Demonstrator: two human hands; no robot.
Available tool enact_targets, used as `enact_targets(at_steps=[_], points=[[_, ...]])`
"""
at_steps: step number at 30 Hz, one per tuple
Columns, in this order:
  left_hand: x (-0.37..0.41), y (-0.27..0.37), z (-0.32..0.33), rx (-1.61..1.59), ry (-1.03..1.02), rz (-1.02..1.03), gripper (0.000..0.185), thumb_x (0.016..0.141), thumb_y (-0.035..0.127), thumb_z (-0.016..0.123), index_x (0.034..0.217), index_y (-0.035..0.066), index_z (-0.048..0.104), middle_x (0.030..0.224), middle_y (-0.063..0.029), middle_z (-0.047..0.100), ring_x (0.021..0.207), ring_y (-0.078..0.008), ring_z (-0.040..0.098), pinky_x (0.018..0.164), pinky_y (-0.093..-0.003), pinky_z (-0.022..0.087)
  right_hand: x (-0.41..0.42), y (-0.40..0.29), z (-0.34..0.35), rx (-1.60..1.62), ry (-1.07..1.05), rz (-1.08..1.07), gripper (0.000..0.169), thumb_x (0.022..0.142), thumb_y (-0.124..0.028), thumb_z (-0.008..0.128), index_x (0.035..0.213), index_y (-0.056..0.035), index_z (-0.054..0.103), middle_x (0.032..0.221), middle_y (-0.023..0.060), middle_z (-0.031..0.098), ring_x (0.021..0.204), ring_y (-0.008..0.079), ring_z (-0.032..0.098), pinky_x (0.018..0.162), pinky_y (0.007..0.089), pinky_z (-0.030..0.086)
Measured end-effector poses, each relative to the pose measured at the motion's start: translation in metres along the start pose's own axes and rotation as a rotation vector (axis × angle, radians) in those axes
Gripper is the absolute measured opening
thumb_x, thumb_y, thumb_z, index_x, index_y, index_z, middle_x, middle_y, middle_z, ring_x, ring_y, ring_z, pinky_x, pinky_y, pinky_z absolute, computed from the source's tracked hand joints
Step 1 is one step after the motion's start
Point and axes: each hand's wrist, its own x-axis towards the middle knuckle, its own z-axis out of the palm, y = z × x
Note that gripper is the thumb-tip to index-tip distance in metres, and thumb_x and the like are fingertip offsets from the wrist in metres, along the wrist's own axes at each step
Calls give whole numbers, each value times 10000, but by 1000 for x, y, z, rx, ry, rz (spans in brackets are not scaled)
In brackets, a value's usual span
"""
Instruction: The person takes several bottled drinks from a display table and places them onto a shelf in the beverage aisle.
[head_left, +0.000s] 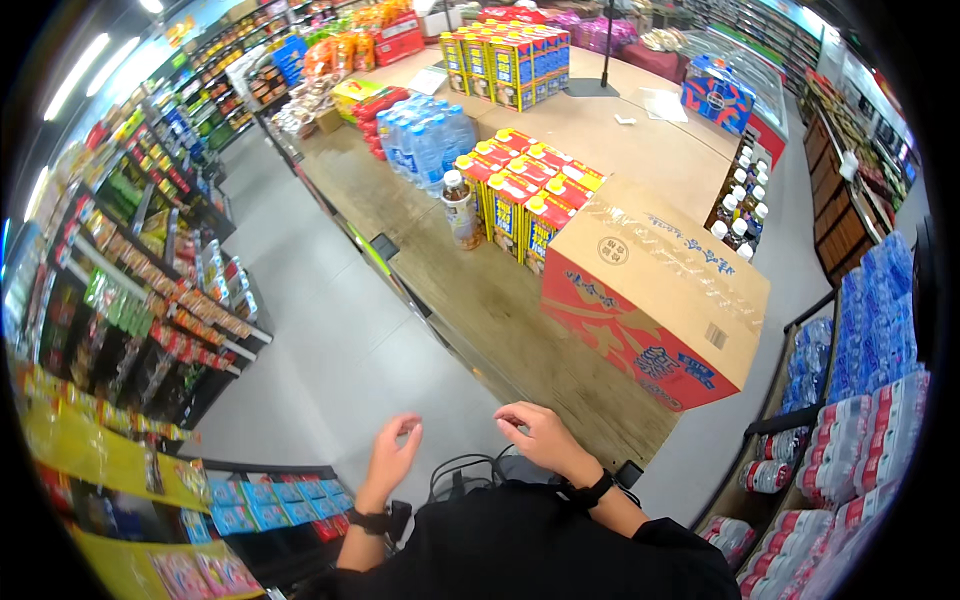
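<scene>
My left hand (391, 459) hovers in front of my body over the grey floor, holding nothing, its fingers curled with thumb and fingertips a little apart. Empty too, my right hand (546, 436) is raised near the edge of a wooden display table (480, 315), fingers bent. Beyond it on the table stands a large red-and-tan cardboard carton (645, 277), taped along its top. Behind the carton are several yellow-and-red drink cartons (517, 184) with yellow caps. A brown drink bottle (460, 214) with a white cap stands upright beside them.
Shrink-wrapped water bottles (427, 142) and another block of drink cartons (510, 64) stand farther along the table. White-capped bottles (739, 199) line its far right side. Stacked bottle packs (862, 442) fill the right shelf. Snack shelves (150, 285) run along the left, across a grey aisle (315, 322).
</scene>
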Motion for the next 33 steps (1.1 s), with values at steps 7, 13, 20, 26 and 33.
enact_targets(at_steps=[7, 13, 20, 26, 33], points=[[181, 4, 10, -87, -173, 80, 307, 906, 134, 618, 1192, 33, 571, 1170, -103, 600, 1034, -208, 581, 869, -347, 485, 24, 9, -14, -51, 223, 213, 166, 921, -133, 602, 1017, -3, 640, 949, 98, 653, 832, 222, 633, 753, 320, 510], [328, -10, 48, -397, -181, -17, 566, 869, 138, 670, 1366, 51, 413, 1316, -133, 501, 1165, -235, 505, 975, -367, 416, 28, 1, -2, -58, 673, 440, 184, 911, -138, 601, 1045, -15, 629, 954, 116, 647, 851, 236, 639, 755, 323, 511], [446, -7, 102, -562, -284, 85, 690, 781, 60, 752, 1361, -4, 385, 1283, -117, 516, 1142, -208, 515, 943, -358, 427, 67, -18, 51, -134, 958, 584, 194, 917, -169, 600, 1041, -25, 639, 944, 128, 661, 855, 260, 637, 755, 328, 502], [458, -15, 121, -688, -263, 109, 646, 739, -29, 767, 1280, -4, 416, 1153, -93, 562, 995, -166, 567, 845, -309, 476, 100, -34, 95, -111, 914, 647, 235, 923, -211, 605, 1069, -31, 643, 1000, 136, 663, 891, 287, 643, 778, 333, 510], [443, -9, 109, -678, -422, 149, 679, 743, 3, 783, 1301, -7, 396, 1170, -99, 559, 1021, -178, 565, 851, -315, 476, 99, -43, 110, -188, 952, 684, 235, 916, -204, 607, 1075, -32, 637, 993, 134, 660, 895, 281, 645, 785, 344, 515]])
